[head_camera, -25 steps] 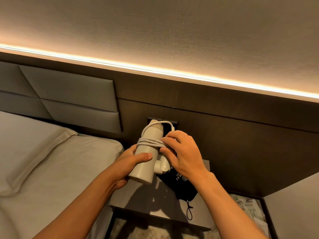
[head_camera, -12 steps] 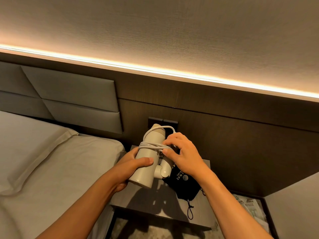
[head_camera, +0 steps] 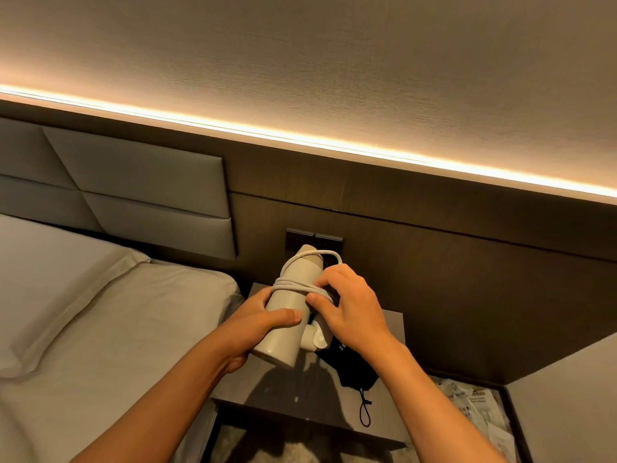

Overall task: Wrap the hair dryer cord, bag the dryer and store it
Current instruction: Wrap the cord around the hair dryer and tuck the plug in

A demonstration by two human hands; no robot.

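A cream hair dryer (head_camera: 290, 309) is held tilted above the nightstand, its barrel pointing up and away. My left hand (head_camera: 257, 319) grips the lower barrel, thumb across the front. The white cord (head_camera: 293, 285) is coiled several times around the barrel's middle, and one loop arcs over the top end. My right hand (head_camera: 350, 309) pinches the cord at the right side of the coils, next to the folded handle (head_camera: 315, 340). A black drawstring bag (head_camera: 357, 374) lies on the nightstand below my right wrist, partly hidden by it.
The grey nightstand (head_camera: 390, 332) stands against a dark wood wall panel with a switch plate (head_camera: 314, 240). A bed with a pillow (head_camera: 66, 279) fills the left. Printed papers (head_camera: 474, 406) lie low on the right. The bag's cord (head_camera: 364, 409) hangs over the nightstand's front edge.
My right hand has shifted slightly along the coils on the barrel's right side while the left keeps its grip. The dryer has barely moved.
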